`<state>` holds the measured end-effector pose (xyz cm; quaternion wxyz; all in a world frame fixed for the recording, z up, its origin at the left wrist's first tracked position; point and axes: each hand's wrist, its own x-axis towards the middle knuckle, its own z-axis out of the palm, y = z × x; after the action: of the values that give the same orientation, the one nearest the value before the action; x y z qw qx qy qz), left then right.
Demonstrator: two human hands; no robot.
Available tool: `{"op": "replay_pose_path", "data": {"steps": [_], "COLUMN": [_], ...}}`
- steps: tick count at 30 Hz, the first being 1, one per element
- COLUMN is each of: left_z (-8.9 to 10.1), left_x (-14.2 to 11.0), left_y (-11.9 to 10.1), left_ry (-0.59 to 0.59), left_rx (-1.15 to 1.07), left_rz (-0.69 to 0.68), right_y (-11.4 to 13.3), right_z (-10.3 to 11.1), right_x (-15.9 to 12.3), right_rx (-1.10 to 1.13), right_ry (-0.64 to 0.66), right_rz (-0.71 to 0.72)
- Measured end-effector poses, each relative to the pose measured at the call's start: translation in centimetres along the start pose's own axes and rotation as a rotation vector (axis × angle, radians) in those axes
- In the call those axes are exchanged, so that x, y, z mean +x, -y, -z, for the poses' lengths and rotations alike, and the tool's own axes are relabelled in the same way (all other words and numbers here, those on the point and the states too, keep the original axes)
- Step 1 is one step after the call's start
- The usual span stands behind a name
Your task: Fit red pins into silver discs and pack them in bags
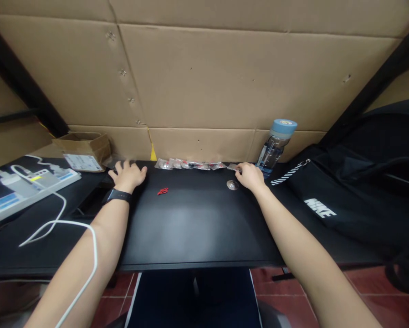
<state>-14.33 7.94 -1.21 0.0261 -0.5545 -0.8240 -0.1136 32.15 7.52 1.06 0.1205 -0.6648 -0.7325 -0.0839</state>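
Note:
My left hand [126,176], with a dark watch on its wrist, lies on the black table with its fingers spread. It is beside the cardboard box and holds nothing I can see. My right hand [249,176] is closed at the back of the table, its fingertips on a small clear plastic packet [233,167]. Just below those fingers rests a shiny round metal disc [232,185]. Several small clear packets [187,164] with dark and red contents line the back edge. A small red looped item [163,191] lies between my hands; its kind is unclear.
An open cardboard box [84,148] and a white power strip [30,191] with plugs are at left. A white cable [94,246] crosses my left forearm. A blue-lidded water bottle [276,146] and a black backpack [344,196] stand at right, before a cardboard wall [197,77].

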Motion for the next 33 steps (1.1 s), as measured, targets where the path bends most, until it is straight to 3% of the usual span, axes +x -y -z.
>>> {"op": "replay_pose_path", "data": {"steps": [5, 12, 15, 26, 33], "left_z": [-0.3, -0.1, -0.2, -0.3, -0.3], "left_x": [0.6, 0.4, 0.6, 0.9, 0.5], "left_y": [0.8, 0.7, 1.0, 0.4, 0.5], "left_ry": [0.051, -0.002, 0.049, 0.093, 0.089], "left_rx": [0.014, -0.023, -0.012, 0.095, 0.038], "left_rz": [0.018, 0.048, 0.070, 0.043, -0.023], "right_y": [0.3, 0.2, 0.2, 0.3, 0.3], "right_z": [0.2, 0.4, 0.5, 0.7, 0.7], "right_x": [-0.2, -0.4, -0.4, -0.6, -0.6], "right_rx": [0.015, 0.047, 0.065, 0.080, 0.092], "right_ry": [-0.010, -0.047, -0.036, -0.012, 0.008], "right_rz": [0.029, 0.045, 0.059, 0.066, 0.078]}}
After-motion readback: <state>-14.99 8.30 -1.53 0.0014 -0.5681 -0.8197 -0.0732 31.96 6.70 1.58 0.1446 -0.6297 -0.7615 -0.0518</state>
